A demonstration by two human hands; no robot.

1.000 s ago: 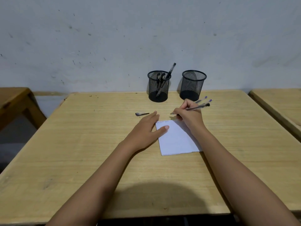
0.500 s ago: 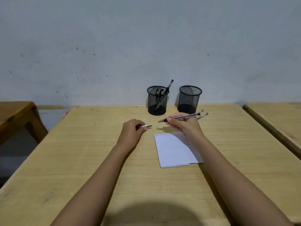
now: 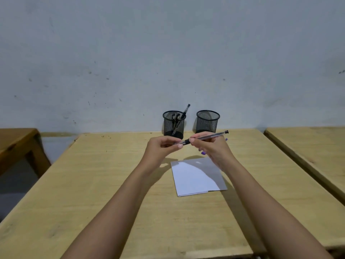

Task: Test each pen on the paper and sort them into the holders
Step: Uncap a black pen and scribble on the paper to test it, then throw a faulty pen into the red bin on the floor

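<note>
Both hands [image 3: 188, 148] raised, fingertips together

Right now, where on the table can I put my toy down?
Bare wood lies left of the paper, out to the table edge, and right of it too. It's crowded at the back, where both hands hold a pen before two holders.

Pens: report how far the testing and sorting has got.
Done: several pens already stand in the left mesh holder; the right mesh holder looks empty. In hand: the right hand holds a clear pen above the paper, with the left hand at its tip end, apparently fitting the cap. Left: purple-ended pens also sit in the right hand, unsorted.
</note>
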